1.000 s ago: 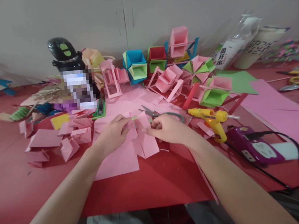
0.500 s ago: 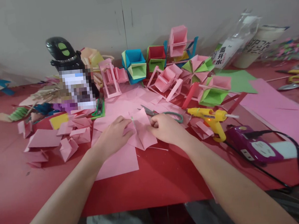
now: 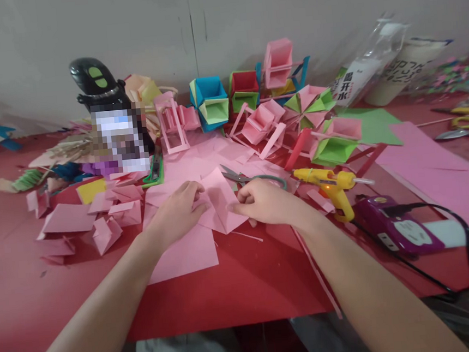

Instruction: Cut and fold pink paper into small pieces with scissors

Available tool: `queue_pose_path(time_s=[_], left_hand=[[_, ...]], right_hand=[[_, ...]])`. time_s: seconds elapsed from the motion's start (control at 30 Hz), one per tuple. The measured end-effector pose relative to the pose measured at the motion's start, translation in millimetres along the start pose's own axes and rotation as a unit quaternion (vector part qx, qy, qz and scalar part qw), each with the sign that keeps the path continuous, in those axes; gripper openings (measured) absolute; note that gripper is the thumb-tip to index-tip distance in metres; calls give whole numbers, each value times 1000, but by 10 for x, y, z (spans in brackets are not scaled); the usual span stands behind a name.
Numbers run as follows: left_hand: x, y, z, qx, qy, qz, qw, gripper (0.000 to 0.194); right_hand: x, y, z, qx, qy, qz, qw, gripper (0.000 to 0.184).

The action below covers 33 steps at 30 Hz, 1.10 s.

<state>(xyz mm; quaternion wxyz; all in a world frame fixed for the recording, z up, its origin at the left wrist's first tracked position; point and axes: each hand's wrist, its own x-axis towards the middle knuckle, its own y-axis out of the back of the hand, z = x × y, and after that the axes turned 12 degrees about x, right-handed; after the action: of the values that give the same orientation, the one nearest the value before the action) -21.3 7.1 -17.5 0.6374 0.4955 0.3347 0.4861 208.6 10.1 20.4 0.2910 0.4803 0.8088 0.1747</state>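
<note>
Between my hands is a folded piece of pink paper [image 3: 220,202], its creases meeting at a point toward me. My left hand [image 3: 183,205] pinches its left side, thumb and fingers closed together. On the other side my right hand [image 3: 259,200] grips the paper's right edge with curled fingers. Grey-green scissors [image 3: 276,180] lie just behind my right hand, partly covered by it. Beneath my left hand a flat pink sheet [image 3: 188,259] rests on the red table [image 3: 248,290].
Folded pink pieces [image 3: 69,218] lie at left, near a propped phone [image 3: 124,139]. Paper models [image 3: 260,121] line the back. A yellow glue gun [image 3: 331,184] and purple power strip [image 3: 399,227] with a black cable sit at right. A bottle [image 3: 367,68] leans behind.
The pink paper's right part has folded inward, and the pale strip at its middle is now covered. My right hand has shifted slightly. A thin pink strip shows beside my right forearm.
</note>
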Motion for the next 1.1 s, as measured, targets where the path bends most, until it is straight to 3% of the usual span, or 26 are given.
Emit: queue_pose_path(time_s=[0.17,0.27,0.53,0.8,0.93,1.1], left_hand=[[-23,46,40,9,-2,-22,1000,21],[-8,27,38,-4,1,-54,999,24],[22,-24,-6,-18,11,-70,997,27],[-21,63,67,-9,-3,-71,997,22],[-38,81,103,3,13,-82,997,29],[-36,80,109,12,15,-88,996,27]], right_hand=[[46,-32,57,-10,-5,23,1000,40],[54,-57,66,-48,5,37,998,41],[25,-21,61,-141,8,61,988,42],[-10,82,64,-12,4,-29,1000,49],[-12,108,80,-15,-2,-77,997,42],[5,100,101,-43,-31,-89,995,37]])
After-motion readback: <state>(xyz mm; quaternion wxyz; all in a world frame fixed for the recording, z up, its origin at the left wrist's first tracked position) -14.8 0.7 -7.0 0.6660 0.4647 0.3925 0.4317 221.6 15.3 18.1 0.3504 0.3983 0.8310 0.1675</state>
